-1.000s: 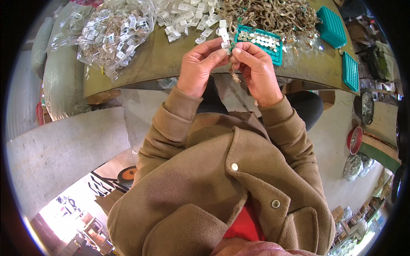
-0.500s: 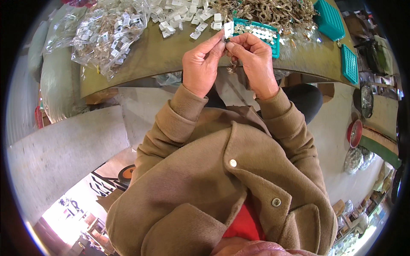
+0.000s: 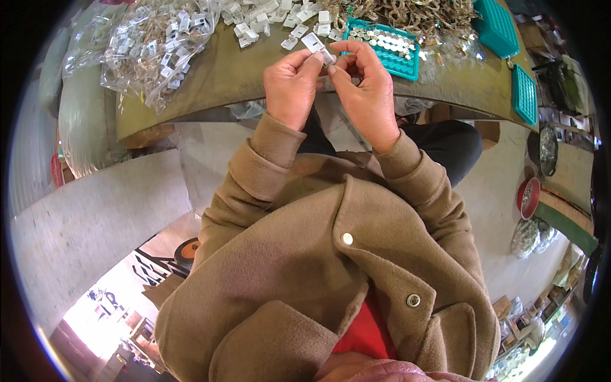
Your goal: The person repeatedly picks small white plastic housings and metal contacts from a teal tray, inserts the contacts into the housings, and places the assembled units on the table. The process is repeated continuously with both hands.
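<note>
- We see a red bowl (image 3: 535, 193) on the right; what lies in it is too small for us to name.
- Near it, we find clear bags (image 3: 526, 239) bunched together.
- Beside these, we notice a green strip (image 3: 565, 226).
- Left of the counter (image 3: 458, 95), we have a bundle (image 3: 92, 121) in shiny plastic wrap.
- Below that, we see a broad grey panel (image 3: 95, 223).
- At lower left, we make out an orange-centred wheel (image 3: 187, 252), partly hidden.
- At lower right, we see crowded shelves (image 3: 523, 331), their contents blurred.
</note>
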Demonstrator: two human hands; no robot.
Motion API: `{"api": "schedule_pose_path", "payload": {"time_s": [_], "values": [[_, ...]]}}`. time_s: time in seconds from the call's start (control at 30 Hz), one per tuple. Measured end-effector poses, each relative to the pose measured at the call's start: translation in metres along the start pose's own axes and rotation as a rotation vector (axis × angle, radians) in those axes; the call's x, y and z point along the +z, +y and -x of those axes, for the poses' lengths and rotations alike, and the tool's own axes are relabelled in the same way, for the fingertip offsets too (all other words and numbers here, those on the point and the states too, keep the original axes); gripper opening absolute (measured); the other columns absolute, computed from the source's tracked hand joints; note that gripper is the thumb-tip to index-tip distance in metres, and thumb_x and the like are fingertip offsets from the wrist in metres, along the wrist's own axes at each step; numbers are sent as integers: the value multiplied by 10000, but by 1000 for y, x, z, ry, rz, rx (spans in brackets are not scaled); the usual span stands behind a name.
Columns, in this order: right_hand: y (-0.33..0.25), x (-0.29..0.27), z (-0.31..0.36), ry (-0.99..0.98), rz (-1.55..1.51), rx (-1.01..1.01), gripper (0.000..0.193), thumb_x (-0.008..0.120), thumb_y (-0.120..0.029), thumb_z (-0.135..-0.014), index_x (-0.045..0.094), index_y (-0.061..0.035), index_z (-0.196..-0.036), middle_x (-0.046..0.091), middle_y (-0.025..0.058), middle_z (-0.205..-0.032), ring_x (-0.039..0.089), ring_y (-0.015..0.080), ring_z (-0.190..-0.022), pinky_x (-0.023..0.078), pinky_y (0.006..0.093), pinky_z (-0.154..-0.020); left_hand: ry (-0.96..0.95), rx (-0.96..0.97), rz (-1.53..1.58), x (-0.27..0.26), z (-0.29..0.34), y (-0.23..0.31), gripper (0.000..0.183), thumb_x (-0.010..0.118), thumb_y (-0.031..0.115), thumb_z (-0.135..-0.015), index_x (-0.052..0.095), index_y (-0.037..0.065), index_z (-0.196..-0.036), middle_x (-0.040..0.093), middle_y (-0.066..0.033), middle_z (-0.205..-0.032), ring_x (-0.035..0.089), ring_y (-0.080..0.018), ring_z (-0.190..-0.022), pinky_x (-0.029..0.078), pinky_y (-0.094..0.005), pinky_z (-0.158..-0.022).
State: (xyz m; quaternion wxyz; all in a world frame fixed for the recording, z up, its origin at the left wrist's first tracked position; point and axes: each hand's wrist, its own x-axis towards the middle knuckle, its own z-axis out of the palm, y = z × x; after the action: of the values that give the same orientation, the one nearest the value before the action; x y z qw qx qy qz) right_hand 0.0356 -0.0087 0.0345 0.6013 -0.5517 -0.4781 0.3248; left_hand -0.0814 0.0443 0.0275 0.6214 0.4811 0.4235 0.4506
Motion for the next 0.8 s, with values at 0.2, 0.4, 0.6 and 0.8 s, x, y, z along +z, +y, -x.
{"api": "schedule_pose_path", "payload": {"time_s": [0.2,0.4,0.6,0.8], "values": [[7,-8,-6,7,60,-33,213,594,39,-898,580,-30,-1098,523,-37,-793,461,35,-668,409,206,-581,18,-30,24,2,4,7,228,620,132,-938,680,-20,-1097,730,-69,-975,486,-10,-592,344,-148,-492],[9,-12,-9,-79,-267,96,142,599,42,-891,539,-37,-991,564,-24,-803,497,29,-688,415,193,-582,-39,-303,347,-3,4,18,283,596,152,-959,613,-4,-1195,697,-92,-1087,352,12,-558,285,-136,-460],[6,-9,-7,-52,-335,113,128,601,34,-899,532,-44,-973,571,-23,-792,500,21,-687,408,186,-572,-72,-500,697,-6,2,18,294,569,145,-976,564,0,-1232,663,-93,-1148,421,27,-555,325,-115,-429],[9,-10,-5,7,-237,70,136,626,10,-888,553,-43,-989,587,-4,-778,524,65,-681,445,230,-596,-41,-674,868,-7,-1,12,246,563,118,-980,574,-6,-1192,672,-90,-1128,616,2,-695,489,-101,-482]]}}
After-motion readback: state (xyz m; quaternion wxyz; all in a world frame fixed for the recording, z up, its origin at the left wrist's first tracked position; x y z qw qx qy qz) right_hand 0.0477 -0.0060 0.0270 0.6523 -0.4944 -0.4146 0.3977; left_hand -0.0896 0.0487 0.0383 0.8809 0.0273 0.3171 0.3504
